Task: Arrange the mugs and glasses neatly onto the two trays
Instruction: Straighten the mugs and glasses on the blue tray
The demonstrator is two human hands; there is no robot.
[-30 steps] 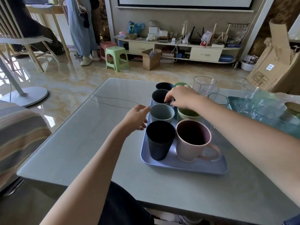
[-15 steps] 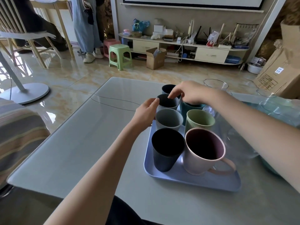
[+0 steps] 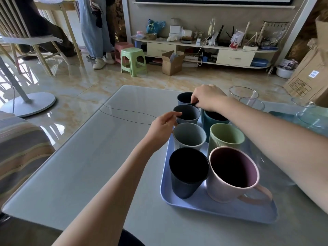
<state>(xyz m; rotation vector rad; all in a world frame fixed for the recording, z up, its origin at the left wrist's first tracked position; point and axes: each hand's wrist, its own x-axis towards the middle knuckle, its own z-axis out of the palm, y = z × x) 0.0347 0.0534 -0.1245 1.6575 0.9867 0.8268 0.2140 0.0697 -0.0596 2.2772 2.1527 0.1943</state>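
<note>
Hands on mugs, left hand [image 3: 162,126] pinching grey-blue cup [image 3: 186,114], right hand [image 3: 206,97] pinching dark rim, carton label [image 3: 313,74] unreadable

single head-worn wide-angle view, looking forward and down over grey table [image 3: 92,166]. near edge of table at frame bottom, far edge mid-frame. blue tray [image 3: 213,209] close, toward near right corner. both forearms enter from bottom and right. upper frame takes in floor, low shelf unit [image 3: 204,50] along far wall.
</note>
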